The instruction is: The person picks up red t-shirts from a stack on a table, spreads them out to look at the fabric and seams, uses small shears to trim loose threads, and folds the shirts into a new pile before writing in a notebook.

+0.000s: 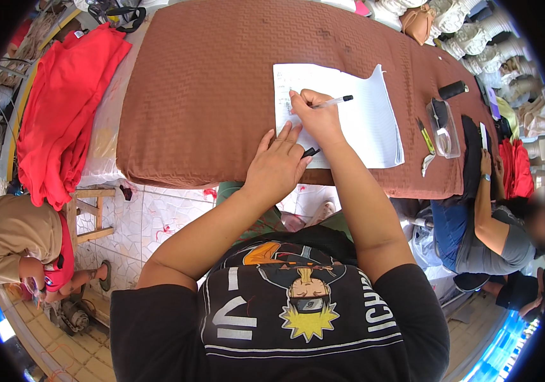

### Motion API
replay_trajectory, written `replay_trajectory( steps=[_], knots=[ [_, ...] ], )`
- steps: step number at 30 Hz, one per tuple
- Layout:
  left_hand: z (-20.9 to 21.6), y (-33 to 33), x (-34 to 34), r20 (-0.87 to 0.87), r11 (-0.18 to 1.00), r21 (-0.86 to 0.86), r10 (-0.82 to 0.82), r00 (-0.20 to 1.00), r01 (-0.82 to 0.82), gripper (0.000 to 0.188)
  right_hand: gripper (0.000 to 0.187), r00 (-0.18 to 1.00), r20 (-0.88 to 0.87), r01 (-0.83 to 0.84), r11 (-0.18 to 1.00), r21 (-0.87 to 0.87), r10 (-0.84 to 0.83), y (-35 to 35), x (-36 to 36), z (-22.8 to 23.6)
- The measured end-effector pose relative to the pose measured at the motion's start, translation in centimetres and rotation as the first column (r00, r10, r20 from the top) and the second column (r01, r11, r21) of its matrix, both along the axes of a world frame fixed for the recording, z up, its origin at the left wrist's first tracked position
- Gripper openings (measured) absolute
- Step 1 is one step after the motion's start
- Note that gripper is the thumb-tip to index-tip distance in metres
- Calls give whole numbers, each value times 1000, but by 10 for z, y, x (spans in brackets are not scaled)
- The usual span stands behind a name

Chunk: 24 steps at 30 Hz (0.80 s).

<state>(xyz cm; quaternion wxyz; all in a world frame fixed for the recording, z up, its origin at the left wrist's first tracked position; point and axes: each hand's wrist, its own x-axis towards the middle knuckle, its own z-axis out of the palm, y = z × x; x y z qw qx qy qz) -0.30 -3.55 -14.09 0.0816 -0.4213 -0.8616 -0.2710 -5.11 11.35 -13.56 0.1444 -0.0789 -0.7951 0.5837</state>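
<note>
My right hand (321,118) is closed around a clear-barrelled pen (334,102) with a dark end, its tip side against a white sheet of paper (361,127). Handwritten lines show along the paper's left part. On the lower left edge of the sheet rests my left hand (279,162), several fingers stretched toward the writing. Between its thumb and forefinger a small black pen cap (311,152) sticks out. The paper lies on a padded table (202,89) covered in brown textured cloth, its upper right corner curling.
Right of the paper lie a yellow-green cutter (425,135), a clear plastic case (445,130) and a black thread spool (454,89). Red cloth (72,108) is heaped at left. One person (24,245) sits at left; another person (495,229) works at right. Thread cones (482,38) line the far right.
</note>
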Motion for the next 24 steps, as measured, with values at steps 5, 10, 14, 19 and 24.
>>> replay_trajectory(
  steps=[5, 10, 14, 19, 24],
  knots=[
    [0, 1, 0, 0, 1000, 2, -3, 1000, 3, 27, 35, 999, 31, 16, 994, 107, -20, -1, 0, -1],
    [1, 1, -1, 12, 1000, 11, -12, 1000, 12, 27, 33, 999, 35, 15, 993, 115, -20, 1, 0, -2],
    [1, -1, -1, 20, 1000, 12, -16, 1000, 16, 26, 33, 999, 10, 31, 995, 93, -32, 1, 1, -5],
    [3, -1, -2, 34, 1000, 13, -21, 999, 21, 25, 35, 993, 106, 52, 999, -5, -51, 5, -4, 6],
    [5, -2, -2, 96, 997, 71, -18, 995, 12, 24, 39, 989, 116, -24, 886, -464, 87, 24, 14, 37]
  ],
)
